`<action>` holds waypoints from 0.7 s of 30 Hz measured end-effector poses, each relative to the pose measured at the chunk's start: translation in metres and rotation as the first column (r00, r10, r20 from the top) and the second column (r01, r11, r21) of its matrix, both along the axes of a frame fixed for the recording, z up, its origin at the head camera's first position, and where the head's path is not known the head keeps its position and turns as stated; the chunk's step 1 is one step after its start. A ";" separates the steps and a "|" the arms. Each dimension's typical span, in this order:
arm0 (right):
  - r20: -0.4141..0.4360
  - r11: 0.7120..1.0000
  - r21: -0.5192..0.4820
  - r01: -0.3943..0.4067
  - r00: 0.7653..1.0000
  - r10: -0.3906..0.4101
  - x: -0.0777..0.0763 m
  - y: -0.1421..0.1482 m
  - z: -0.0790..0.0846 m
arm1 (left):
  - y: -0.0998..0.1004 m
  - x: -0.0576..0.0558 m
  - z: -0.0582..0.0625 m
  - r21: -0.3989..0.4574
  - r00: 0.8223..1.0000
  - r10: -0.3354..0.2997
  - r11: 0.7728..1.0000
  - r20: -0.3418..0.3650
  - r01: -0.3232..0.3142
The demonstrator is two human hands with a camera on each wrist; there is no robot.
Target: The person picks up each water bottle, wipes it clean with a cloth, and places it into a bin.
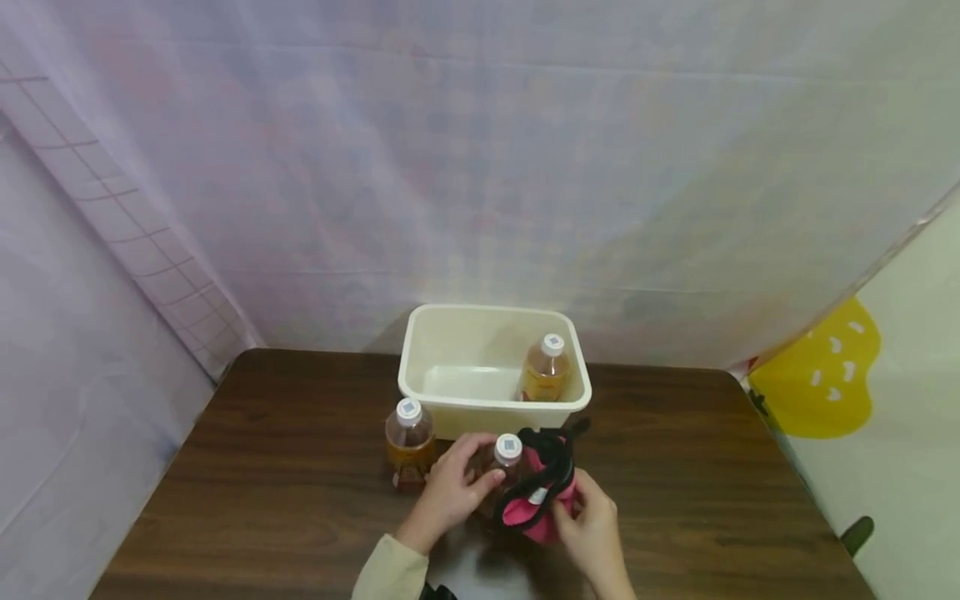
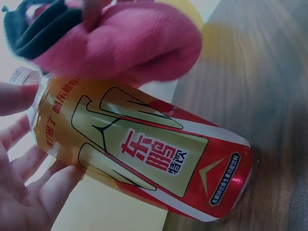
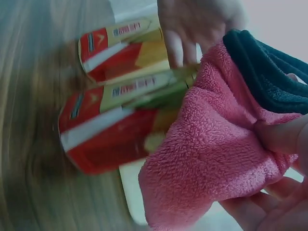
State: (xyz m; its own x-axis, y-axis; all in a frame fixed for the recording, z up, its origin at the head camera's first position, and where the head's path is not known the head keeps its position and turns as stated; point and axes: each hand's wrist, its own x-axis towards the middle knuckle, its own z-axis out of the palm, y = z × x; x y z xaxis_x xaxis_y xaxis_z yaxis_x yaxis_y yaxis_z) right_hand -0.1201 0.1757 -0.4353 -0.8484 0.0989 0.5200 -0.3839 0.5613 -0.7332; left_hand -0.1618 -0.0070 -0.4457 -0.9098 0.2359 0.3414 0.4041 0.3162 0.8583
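Left hand [image 1: 452, 485] has got its fingers curled round a bottle [image 2: 144, 144] near the neck, right hand [image 1: 592, 527] is pinching some fuzzy pink cloth [image 3: 207, 144] right beside it.

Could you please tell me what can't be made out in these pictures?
Right wrist: top of the nearer bottle, hidden by the pink cloth.
Head: base of the far bottle, hidden by the front wall of the tub.
Head: marks on the white caps, too small to read.
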 end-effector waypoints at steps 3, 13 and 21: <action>-0.025 0.998 0.037 0.050 0.998 -0.050 0.006 0.016 -0.002 | 0.001 0.000 0.000 0.004 1.000 -0.005 1.000 0.015 0.005; -0.016 0.900 0.365 0.236 0.969 -0.248 0.030 0.084 -0.005 | -0.001 0.002 0.002 0.007 0.999 -0.020 1.000 0.045 0.019; 0.515 0.851 0.526 0.020 0.788 -0.337 0.034 0.111 -0.013 | -0.003 0.002 0.002 0.012 0.998 -0.023 1.000 0.053 0.022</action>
State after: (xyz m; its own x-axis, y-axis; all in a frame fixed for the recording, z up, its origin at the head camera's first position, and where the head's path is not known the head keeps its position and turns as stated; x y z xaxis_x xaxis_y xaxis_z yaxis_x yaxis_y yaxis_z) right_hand -0.0861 0.2863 -0.4485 -0.9865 0.1603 -0.0327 0.1599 0.9028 -0.3992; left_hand -0.1602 -0.0098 -0.4438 -0.9214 0.2526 0.2954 0.3644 0.2975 0.8824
